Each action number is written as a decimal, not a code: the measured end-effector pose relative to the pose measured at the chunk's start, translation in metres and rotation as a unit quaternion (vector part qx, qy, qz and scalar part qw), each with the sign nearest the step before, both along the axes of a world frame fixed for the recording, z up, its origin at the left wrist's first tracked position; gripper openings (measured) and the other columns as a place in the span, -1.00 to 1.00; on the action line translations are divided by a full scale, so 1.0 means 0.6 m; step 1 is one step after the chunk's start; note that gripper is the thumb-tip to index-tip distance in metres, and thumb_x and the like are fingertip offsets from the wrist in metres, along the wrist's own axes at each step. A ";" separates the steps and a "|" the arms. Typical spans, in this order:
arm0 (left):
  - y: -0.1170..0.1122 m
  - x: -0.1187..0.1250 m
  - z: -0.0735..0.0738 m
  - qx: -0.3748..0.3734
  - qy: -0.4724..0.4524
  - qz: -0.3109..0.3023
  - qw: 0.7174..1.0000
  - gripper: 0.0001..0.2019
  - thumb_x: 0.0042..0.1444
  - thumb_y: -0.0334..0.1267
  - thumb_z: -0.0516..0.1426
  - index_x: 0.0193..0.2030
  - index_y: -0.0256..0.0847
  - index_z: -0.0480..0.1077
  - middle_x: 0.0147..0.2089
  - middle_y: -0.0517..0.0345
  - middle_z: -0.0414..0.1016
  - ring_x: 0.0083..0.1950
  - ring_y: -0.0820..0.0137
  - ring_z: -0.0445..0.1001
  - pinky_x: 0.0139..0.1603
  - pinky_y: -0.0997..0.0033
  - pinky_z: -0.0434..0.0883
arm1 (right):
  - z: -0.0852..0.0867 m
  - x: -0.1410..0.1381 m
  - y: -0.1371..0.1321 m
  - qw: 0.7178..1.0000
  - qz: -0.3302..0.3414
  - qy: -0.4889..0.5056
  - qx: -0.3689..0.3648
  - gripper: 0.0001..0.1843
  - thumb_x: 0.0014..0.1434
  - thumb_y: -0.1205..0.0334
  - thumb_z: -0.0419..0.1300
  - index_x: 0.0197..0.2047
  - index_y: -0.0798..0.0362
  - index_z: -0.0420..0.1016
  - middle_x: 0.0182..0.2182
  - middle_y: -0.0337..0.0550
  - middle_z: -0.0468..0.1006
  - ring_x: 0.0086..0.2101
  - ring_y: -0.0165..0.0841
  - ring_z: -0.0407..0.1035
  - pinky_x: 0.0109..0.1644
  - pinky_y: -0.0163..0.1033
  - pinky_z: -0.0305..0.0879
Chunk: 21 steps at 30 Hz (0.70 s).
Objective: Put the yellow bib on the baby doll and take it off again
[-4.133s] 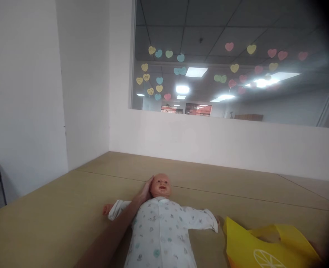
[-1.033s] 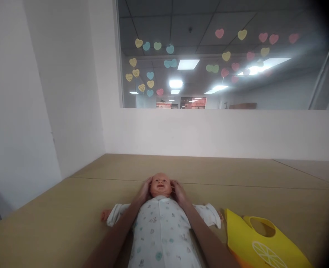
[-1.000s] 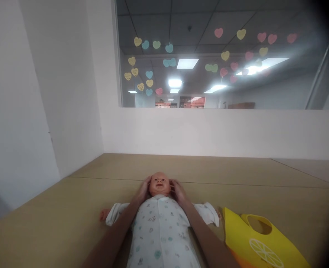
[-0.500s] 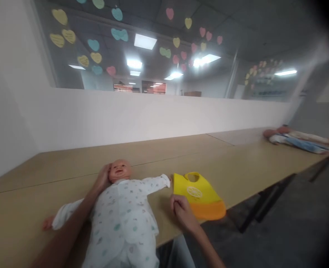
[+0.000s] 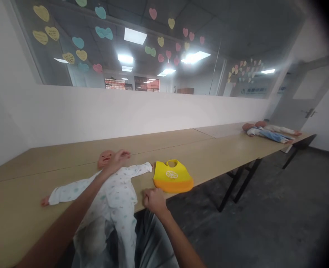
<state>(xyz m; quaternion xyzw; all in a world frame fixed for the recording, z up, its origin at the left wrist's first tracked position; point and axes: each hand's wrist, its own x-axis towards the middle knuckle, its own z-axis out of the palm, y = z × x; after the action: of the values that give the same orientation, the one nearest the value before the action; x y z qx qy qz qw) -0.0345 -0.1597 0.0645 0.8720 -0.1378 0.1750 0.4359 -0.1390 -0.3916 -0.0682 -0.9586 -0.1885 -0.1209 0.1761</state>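
A baby doll [image 5: 119, 190] in a white patterned sleepsuit lies on its back on a long wooden table [image 5: 55, 160], arms spread. My left hand [image 5: 115, 159] rests across the doll's chin and neck, with the fingers stretched out and not gripping. Part of the doll's face is hidden by it. My right hand [image 5: 154, 201] sits in a loose fist at the table's front edge, beside the doll's body. Just beyond that fist lies a yellow and orange silicone bib [image 5: 172, 179] with a lemon print, near the end of the doll's sleeve.
Two more dolls [image 5: 267, 131] lie at the far end of the table. Black table legs [image 5: 236, 184] stand on a dark grey floor, and my grey trousers [image 5: 153, 242] show below the table edge. A long white wall with a window carrying paper hearts runs behind.
The view has swung further right along the table. My left hand has slid from the side of the doll's head onto its chin and neck. My right hand has moved toward the table edge, closer to the doll.
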 end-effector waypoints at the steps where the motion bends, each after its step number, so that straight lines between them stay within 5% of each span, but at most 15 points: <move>1: -0.035 0.002 -0.004 0.035 0.028 -0.046 0.998 -0.61 0.16 0.06 0.11 -0.05 -0.15 0.50 -0.04 0.03 0.66 0.04 0.15 0.59 0.13 0.19 0.50 | 0.004 -0.002 -0.001 1.000 -0.001 0.000 0.000 -0.73 0.23 0.26 0.12 -0.22 -0.01 0.68 -0.26 -0.10 0.74 -0.26 -0.24 0.60 -0.28 -0.25 0.19; 6: -0.182 0.048 -0.063 0.178 0.100 -0.100 0.974 -0.76 0.18 -0.10 0.11 -0.16 -0.18 0.51 -0.13 0.00 0.68 -0.08 0.17 0.61 -0.03 0.29 0.48 | 0.017 -0.007 -0.003 1.000 -0.004 0.003 0.005 -0.71 0.24 0.23 0.11 -0.19 -0.01 0.69 -0.24 -0.05 0.74 -0.23 -0.16 0.63 -0.25 -0.21 0.26; 10: -0.254 0.097 -0.094 0.241 0.118 -0.016 0.963 -0.78 0.24 -0.21 0.09 -0.07 -0.20 0.49 -0.06 -0.08 0.67 -0.06 0.17 0.62 -0.10 0.33 0.42 | 0.019 -0.003 -0.002 1.000 0.009 -0.003 0.014 -0.71 0.20 0.23 0.13 -0.17 -0.02 0.69 -0.23 -0.05 0.74 -0.21 -0.13 0.64 -0.21 -0.19 0.31; 14: -0.287 0.121 -0.101 0.243 0.136 0.039 0.960 -0.84 0.19 -0.22 0.14 -0.18 -0.21 0.49 -0.09 -0.22 0.67 -0.07 0.05 0.63 -0.15 0.28 0.39 | 0.015 0.001 0.001 0.999 0.017 -0.010 0.037 -0.70 0.19 0.22 0.11 -0.21 0.02 0.70 -0.23 0.01 0.74 -0.23 -0.11 0.64 -0.19 -0.17 0.33; 17: -0.289 0.127 -0.106 0.204 0.142 0.051 0.967 -0.85 0.13 -0.21 0.19 -0.19 -0.19 0.48 -0.18 -0.14 0.67 -0.16 0.10 0.63 -0.23 0.32 0.37 | 0.012 -0.001 0.000 0.996 0.033 -0.005 0.082 -0.72 0.12 0.29 0.12 -0.29 0.05 0.69 -0.30 0.04 0.73 -0.27 -0.13 0.62 -0.21 -0.19 0.32; 21: -0.280 0.129 -0.119 0.046 0.155 0.048 0.986 -0.80 0.12 -0.23 0.19 -0.12 -0.21 0.44 -0.27 0.02 0.62 -0.26 0.25 0.60 -0.32 0.42 0.36 | 0.020 -0.004 -0.032 0.944 0.153 0.029 0.292 -0.72 -0.09 0.48 0.01 -0.54 0.07 0.54 -0.55 -0.19 0.60 -0.50 -0.40 0.46 -0.34 -0.37 0.22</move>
<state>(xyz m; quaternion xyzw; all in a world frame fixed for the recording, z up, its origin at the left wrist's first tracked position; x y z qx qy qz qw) 0.0427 -0.3277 -0.0070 0.9132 -0.0341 0.0517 0.4027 -0.1415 -0.4107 -0.0563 -0.8280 -0.2839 -0.1147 0.4697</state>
